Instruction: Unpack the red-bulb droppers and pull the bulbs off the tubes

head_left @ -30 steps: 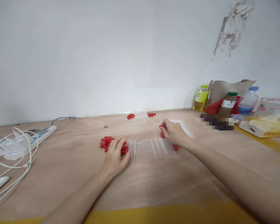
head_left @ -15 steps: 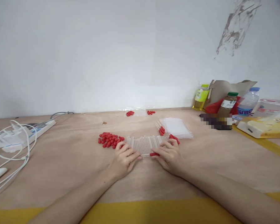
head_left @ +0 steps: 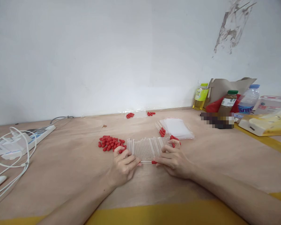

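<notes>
Between my two hands lies a thin clear tube (head_left: 146, 162), held level, with a red rubber bulb (head_left: 154, 162) at its right end. My left hand (head_left: 124, 165) pinches the tube's left end between thumb and fingers. The bulb is pinched by my right hand (head_left: 174, 158), whose fingers hide part of it. Just beyond the hands, a row of clear tubes (head_left: 145, 147) lies side by side. A heap of red bulbs (head_left: 110, 143) sits by my left hand. Near my right fingers are tubes with red bulbs fitted (head_left: 162, 132), partly hidden.
Clear zip bags (head_left: 178, 128) lie stacked behind my right hand. Small groups of red bulbs (head_left: 130, 115) rest in clear plastic by the wall. To the left are a power strip (head_left: 43, 134) and white cables (head_left: 25, 162). Bottles (head_left: 228, 103) and a tissue pack (head_left: 267, 125) stand right.
Both hands and the held tube appear slightly lower in view, nearer to me. Less of the red bulb shows beside my right fingers. The view has shifted a little.
</notes>
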### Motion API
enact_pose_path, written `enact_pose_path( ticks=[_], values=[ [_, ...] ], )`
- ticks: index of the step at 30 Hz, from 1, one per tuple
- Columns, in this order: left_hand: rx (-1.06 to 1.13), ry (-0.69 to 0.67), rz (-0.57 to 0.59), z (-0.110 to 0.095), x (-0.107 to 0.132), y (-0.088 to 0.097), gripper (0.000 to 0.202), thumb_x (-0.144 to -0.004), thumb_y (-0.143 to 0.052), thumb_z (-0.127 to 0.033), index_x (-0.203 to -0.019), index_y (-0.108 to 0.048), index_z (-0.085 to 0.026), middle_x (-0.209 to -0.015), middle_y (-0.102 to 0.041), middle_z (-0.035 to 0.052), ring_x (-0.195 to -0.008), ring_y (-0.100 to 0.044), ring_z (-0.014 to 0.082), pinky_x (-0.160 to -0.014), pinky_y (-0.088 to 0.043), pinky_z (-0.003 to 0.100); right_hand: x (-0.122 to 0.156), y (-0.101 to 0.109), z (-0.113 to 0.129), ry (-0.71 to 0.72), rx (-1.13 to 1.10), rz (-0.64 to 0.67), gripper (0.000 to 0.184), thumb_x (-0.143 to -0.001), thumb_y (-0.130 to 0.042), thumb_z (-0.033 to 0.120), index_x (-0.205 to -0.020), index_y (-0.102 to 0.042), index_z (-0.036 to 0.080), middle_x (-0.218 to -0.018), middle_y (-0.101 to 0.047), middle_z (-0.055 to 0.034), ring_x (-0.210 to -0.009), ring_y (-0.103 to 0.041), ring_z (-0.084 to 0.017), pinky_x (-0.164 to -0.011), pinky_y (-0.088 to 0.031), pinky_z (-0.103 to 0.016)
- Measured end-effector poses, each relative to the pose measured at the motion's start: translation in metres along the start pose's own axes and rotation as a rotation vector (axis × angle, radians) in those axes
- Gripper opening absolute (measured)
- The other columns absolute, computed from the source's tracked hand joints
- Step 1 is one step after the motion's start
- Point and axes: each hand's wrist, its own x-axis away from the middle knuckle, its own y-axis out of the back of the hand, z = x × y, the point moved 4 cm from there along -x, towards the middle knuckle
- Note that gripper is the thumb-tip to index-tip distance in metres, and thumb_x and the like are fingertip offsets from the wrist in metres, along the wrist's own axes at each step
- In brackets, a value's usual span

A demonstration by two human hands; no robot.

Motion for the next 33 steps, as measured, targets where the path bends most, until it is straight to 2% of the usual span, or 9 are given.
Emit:
enact_pose_path(
  ticks=[5, 7, 9, 12, 16, 21, 24, 29, 33],
  values=[
    [-0.034, -0.014, -0.04, 0.01, 0.004, 0.008, 0.01, -0.079, -0.053, -0.017, -0.077, -0.061, -0.022, -0.056, -0.058, -0.0031, -0.064, -0.05, 0.0139, -0.078, -0.031, 0.039, 0.004, 0.01, -0.016, 0.003, 0.034, 0.017, 0.019, -0.082, -0.045, 0.017, -0.08, -0.063, 0.024, -0.059, -0.061, 0.0032, -0.07, -0.049, -0.013, -0.086, -0.024, -0.039],
    [-0.072, 0.066, -0.12, 0.027, 0.007, 0.016, 0.013, -0.079, -0.052, -0.015, -0.075, -0.062, -0.023, -0.06, -0.06, -0.0023, -0.064, -0.052, 0.0142, -0.077, -0.032, 0.038, 0.007, 0.02, -0.035, -0.097, 0.054, -0.042, 0.02, -0.082, -0.045, 0.019, -0.076, -0.063, 0.023, -0.063, -0.062, 0.0014, -0.071, -0.052, -0.013, -0.086, -0.026, -0.039],
    [-0.112, 0.218, -0.205, 0.045, 0.01, 0.023, 0.011, -0.079, -0.053, -0.017, -0.078, -0.063, -0.023, -0.064, -0.061, -0.001, -0.065, -0.052, 0.0142, -0.074, -0.035, 0.036, 0.011, 0.032, -0.058, -0.353, 0.069, -0.161, 0.016, -0.081, -0.05, 0.026, -0.073, -0.064, 0.022, -0.065, -0.063, -0.0004, -0.069, -0.053, -0.014, -0.084, -0.029, -0.04],
    [-0.022, 0.353, -0.149, 0.06, 0.011, 0.016, 0.015, -0.082, -0.05, -0.019, -0.088, -0.063, -0.02, -0.071, -0.059, 0.0016, -0.068, -0.053, 0.0139, -0.069, -0.04, 0.03, 0.009, 0.031, -0.07, -0.424, -0.1, -0.181, 0.018, -0.082, -0.049, 0.029, -0.088, -0.064, 0.023, -0.08, -0.065, -0.0046, -0.074, -0.055, -0.016, -0.075, -0.039, -0.034],
    [0.082, 0.414, -0.062, 0.06, 0.01, -0.003, 0.028, -0.086, -0.039, -0.017, -0.108, -0.057, -0.016, -0.077, -0.054, 0.0039, -0.071, -0.053, 0.013, -0.065, -0.045, 0.025, 0.01, 0.016, -0.078, -0.486, -0.187, -0.209, 0.025, -0.083, -0.042, 0.025, -0.097, -0.063, 0.021, -0.089, -0.06, -0.0068, -0.08, -0.056, -0.016, -0.069, -0.045, -0.029],
    [0.107, 0.312, -0.098, 0.054, 0.006, -0.017, 0.023, -0.087, -0.041, -0.018, -0.101, -0.059, -0.017, -0.082, -0.058, 0.0044, -0.077, -0.056, 0.0136, -0.071, -0.047, 0.026, 0.026, 0.005, -0.111, -0.785, -0.171, -0.144, 0.027, -0.077, -0.045, 0.028, -0.096, -0.062, 0.018, -0.086, -0.061, -0.0056, -0.071, -0.056, -0.015, -0.062, -0.044, -0.027],
    [0.09, 0.232, -0.097, 0.05, 0.005, -0.026, 0.021, -0.087, -0.041, -0.019, -0.093, -0.061, -0.018, -0.077, -0.059, 0.0035, -0.072, -0.057, 0.0128, -0.068, -0.048, 0.025, 0.035, 0.007, -0.128, -0.924, -0.139, -0.122, 0.025, -0.073, -0.05, 0.033, -0.091, -0.062, 0.019, -0.084, -0.064, -0.0039, -0.066, -0.054, -0.014, -0.06, -0.042, -0.027],
    [0.075, 0.196, -0.046, 0.048, 0.01, -0.036, 0.02, -0.086, -0.042, -0.018, -0.09, -0.062, -0.018, -0.072, -0.057, 0.0031, -0.067, -0.055, 0.0123, -0.063, -0.047, 0.023, 0.046, 0.0, -0.143, -1.044, -0.18, -0.092, 0.027, -0.07, -0.054, 0.042, -0.082, -0.063, 0.02, -0.076, -0.065, -0.0019, -0.059, -0.051, -0.013, -0.055, -0.039, -0.025],
    [0.132, 0.217, 0.001, 0.046, 0.007, -0.036, 0.02, -0.085, -0.043, -0.018, -0.089, -0.063, -0.017, -0.071, -0.056, 0.0036, -0.064, -0.053, 0.0119, -0.06, -0.046, 0.023, 0.049, -0.008, -0.146, -1.043, -0.187, -0.043, 0.028, -0.07, -0.054, 0.045, -0.078, -0.063, 0.02, -0.069, -0.064, -0.0009, -0.055, -0.051, -0.012, -0.052, -0.036, -0.025]
  ],
)
